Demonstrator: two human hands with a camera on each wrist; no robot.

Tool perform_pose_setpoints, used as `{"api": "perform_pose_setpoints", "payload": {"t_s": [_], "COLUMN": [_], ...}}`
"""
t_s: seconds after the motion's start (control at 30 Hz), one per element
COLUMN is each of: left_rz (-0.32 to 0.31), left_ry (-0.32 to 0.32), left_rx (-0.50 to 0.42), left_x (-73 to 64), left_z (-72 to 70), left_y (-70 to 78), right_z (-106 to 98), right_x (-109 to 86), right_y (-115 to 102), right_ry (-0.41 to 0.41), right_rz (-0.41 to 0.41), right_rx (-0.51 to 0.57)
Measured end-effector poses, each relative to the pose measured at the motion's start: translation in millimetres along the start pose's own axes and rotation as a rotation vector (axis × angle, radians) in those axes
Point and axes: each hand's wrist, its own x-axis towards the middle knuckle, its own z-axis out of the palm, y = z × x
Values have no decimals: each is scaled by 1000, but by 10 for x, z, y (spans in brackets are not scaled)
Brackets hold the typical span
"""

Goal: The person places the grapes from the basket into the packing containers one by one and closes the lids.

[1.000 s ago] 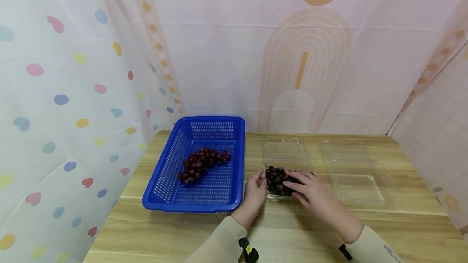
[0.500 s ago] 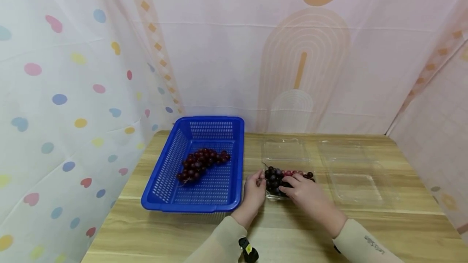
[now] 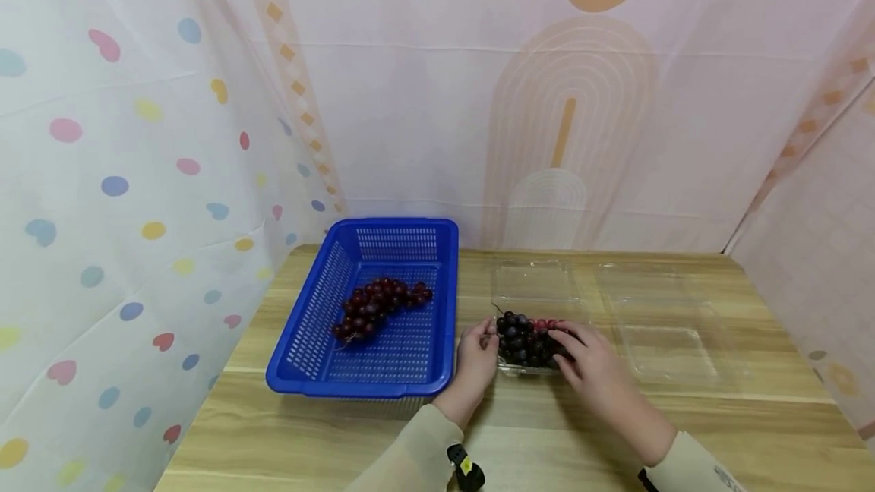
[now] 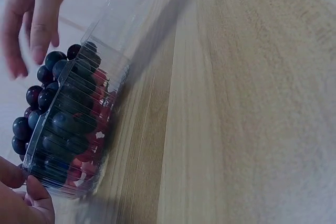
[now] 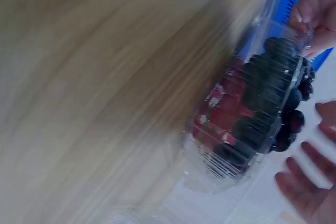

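Note:
A clear plastic clamshell box (image 4: 116,60) lies open on the wooden table, its lid (image 3: 536,279) folded back. Dark grapes (image 3: 521,342) are heaped on top in it, rising above the rim in the wrist views. Red grapes (image 5: 227,103) lie beneath them, showing through the clear wall. My left hand (image 3: 476,359) pinches the box's left rim between thumb and fingers. At the box's right side, my right hand (image 3: 598,367) hovers by the dark grapes with loosely bent, spread fingers; both wrist views show it apart from them, holding nothing.
To the left stands a blue plastic basket (image 3: 447,310) with a bunch of red grapes (image 3: 376,306) inside. A second clear box (image 3: 673,351) lies open on the right. Patterned curtains (image 3: 410,97) hang behind and beside the table (image 3: 519,439).
My right hand went left over the dark grapes, then drew back right and off them. The dark grapes now spread farther right in the box. My left hand stays at the rim.

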Motion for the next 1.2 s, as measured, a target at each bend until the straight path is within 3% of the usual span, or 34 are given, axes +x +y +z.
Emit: {"api": "perform_pose_setpoints", "payload": {"t_s": [0.17, 0.5, 0.6, 0.77, 0.87, 1.07, 1.2], "left_rz": [5, 0, -5, -6, -4, 12, 13], "left_ry": [3, 8, 0, 1, -1, -1, -2], "left_rx": [-1, -3, -9, -12, -20, -40, -32], "left_x": [1, -11, -14, -16, -16, -18, -13], "left_z": [5, 2, 1, -7, -6, -3, -6], "left_y": [-9, -3, 4, 17, 8, 2, 3], "right_z": [-36, -4, -109, -344, -453, -494, -425], "right_x": [-34, -17, 43, 238, 342, 413, 422], "right_y": [-11, 54, 74, 230, 316, 322, 302], "right_ry": [-41, -103, -139, -199, -241, -460, -514], "right_rz": [120, 169, 237, 436, 520, 509, 514], "right_rx": [-36, -22, 46, 302, 385, 317, 331]}}
